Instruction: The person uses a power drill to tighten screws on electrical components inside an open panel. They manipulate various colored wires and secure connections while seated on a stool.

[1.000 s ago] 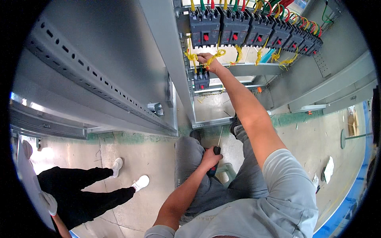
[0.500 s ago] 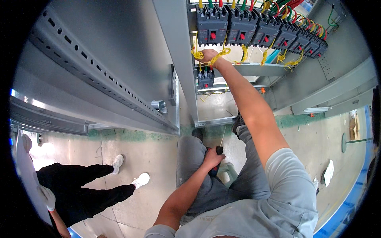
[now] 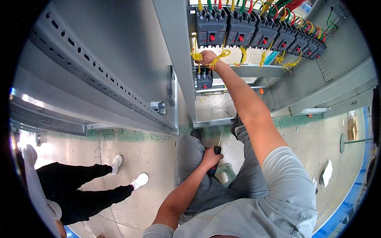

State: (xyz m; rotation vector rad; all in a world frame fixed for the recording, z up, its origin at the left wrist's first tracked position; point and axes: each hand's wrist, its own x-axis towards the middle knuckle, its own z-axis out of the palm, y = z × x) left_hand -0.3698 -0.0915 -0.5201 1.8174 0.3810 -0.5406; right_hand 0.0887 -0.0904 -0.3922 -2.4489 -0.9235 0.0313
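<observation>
My left hand [image 3: 212, 158] rests by my left knee, closed round a screwdriver [image 3: 217, 150] with a black handle. Its thin metal shaft points away from me, toward the cabinet. Into the cabinet reaches my right hand [image 3: 208, 58], its fingers curled beside a coiled yellow wire [image 3: 196, 56]; what they grip, if anything, is hidden. Another yellow wire bundle [image 3: 219, 56] hangs across that wrist. Just below this hand sits a small dark breaker [image 3: 204, 80] with a red switch. Above it is a larger black circuit breaker [image 3: 211, 33], first in a row of several.
A grey cabinet post [image 3: 174, 51] stands left of my right hand, and a cross rail [image 3: 254, 71] runs beyond the forearm. At left is a large grey panel [image 3: 115, 51] with a slotted rail. A person in black trousers [image 3: 75, 194] and white shoes stands at lower left.
My right hand stays at the yellow wires with only a slight shift. My left hand keeps hold of the screwdriver. The person at lower left has moved an arm.
</observation>
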